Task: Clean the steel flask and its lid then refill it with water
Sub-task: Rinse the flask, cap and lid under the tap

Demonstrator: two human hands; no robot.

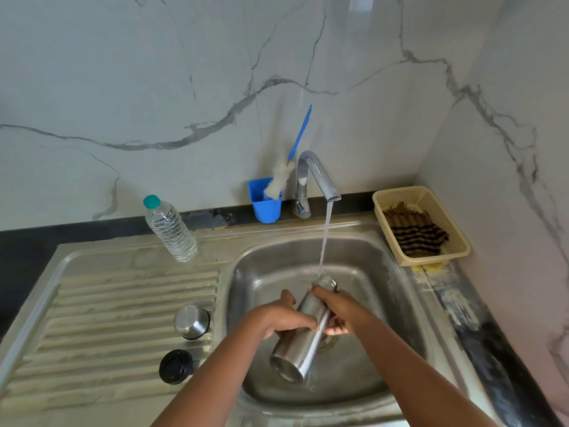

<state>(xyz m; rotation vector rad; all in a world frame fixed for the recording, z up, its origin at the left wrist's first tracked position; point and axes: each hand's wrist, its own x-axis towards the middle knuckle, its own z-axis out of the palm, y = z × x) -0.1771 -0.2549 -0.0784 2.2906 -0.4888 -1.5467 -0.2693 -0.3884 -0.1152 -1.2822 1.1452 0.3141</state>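
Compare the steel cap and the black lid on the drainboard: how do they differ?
The steel cap is shiny bare metal; the black lid is dark and matte. The steel cap looks taller and domed; the black lid is flatter. The steel cap lies farther from the camera, the black lid nearer. Both are round, lie on the drainboard, untouched by either hand.

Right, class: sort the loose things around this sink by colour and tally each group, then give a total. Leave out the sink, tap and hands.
Steel: 2, the flask and steel cap
Blue: 2, the cup and bottle brush
Black: 1, the lid
Clear: 1, the water bottle
Cream: 1, the basket
Brown striped: 1, the cloth
Total: 8
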